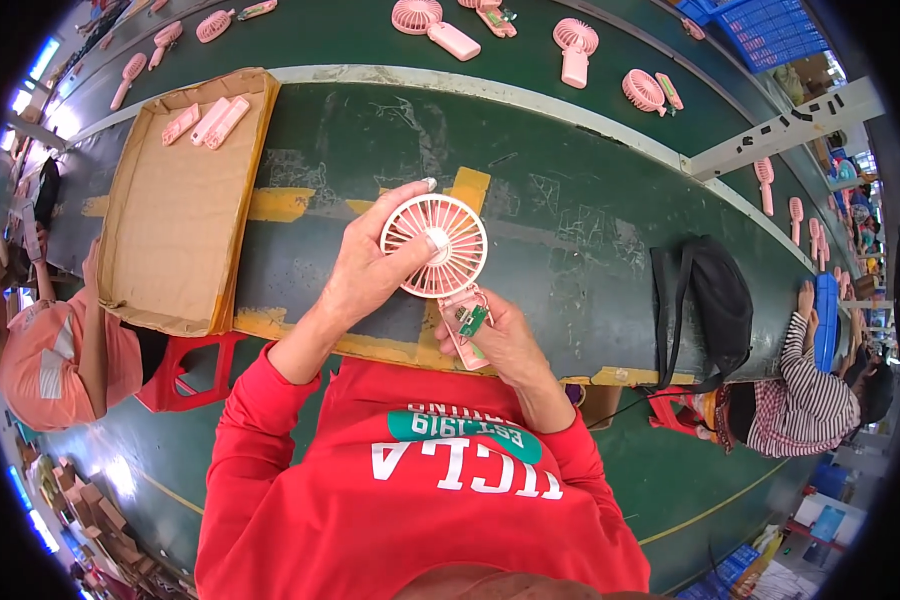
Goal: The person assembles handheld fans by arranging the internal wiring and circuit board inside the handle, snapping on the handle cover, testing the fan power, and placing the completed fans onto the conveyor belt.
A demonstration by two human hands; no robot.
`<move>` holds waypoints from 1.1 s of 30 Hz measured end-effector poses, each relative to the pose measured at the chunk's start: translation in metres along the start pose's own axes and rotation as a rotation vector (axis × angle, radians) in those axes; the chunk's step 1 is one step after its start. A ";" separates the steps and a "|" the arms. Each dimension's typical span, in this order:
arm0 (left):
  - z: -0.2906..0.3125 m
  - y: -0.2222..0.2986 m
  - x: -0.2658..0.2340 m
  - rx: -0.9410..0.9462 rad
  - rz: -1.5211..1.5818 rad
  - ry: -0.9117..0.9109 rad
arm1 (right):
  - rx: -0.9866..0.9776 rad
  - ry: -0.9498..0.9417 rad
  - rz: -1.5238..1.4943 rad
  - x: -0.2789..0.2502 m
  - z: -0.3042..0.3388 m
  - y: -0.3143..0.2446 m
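Between my hands is a pink handheld fan (458, 262) with a round white-rimmed grille, held over the table's near edge. My left hand (368, 258) grips the grille from the left, its thumb lying on the hub. The fan's handle points down toward me and is uncovered, so a small green circuit board (472, 320) and thin wires show at its top. My right hand (505, 343) is closed around this handle from the right, the thumb beside the board. Fingers behind the handle are partly hidden.
A shallow cardboard tray (170, 240) at left holds three pink handle covers (210, 122). A black bag (712, 305) lies to the right. Beyond a pale rail, several pink fans (575, 50) rest on a green conveyor (520, 50). Co-workers sit at both sides.
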State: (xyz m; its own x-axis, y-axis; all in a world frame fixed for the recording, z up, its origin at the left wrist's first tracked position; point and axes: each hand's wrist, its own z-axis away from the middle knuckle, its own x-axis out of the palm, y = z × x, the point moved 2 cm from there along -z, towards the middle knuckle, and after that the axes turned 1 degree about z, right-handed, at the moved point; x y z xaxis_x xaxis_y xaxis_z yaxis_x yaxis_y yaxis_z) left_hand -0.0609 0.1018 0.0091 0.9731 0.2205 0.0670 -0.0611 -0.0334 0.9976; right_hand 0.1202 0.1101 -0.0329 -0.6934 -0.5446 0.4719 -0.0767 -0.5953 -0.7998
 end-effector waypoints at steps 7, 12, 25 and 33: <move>-0.001 0.004 0.001 -0.051 0.049 -0.060 | -0.108 0.006 0.161 -0.004 0.001 0.003; 0.002 0.005 0.004 0.432 -0.744 0.181 | -0.158 0.087 0.268 -0.009 -0.009 0.009; 0.026 -0.033 0.027 -0.385 -0.143 -0.124 | -0.020 0.265 0.172 -0.015 -0.027 0.027; 0.027 -0.037 0.022 -0.306 -0.094 -0.118 | 0.075 0.193 0.070 -0.023 -0.024 0.025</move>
State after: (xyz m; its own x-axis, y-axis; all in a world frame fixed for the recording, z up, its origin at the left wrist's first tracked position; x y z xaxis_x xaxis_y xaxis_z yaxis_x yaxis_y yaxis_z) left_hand -0.0307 0.0813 -0.0266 0.9956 0.0934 -0.0106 -0.0160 0.2794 0.9601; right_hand 0.1172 0.1217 -0.0722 -0.8202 -0.4669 0.3304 0.0248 -0.6062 -0.7949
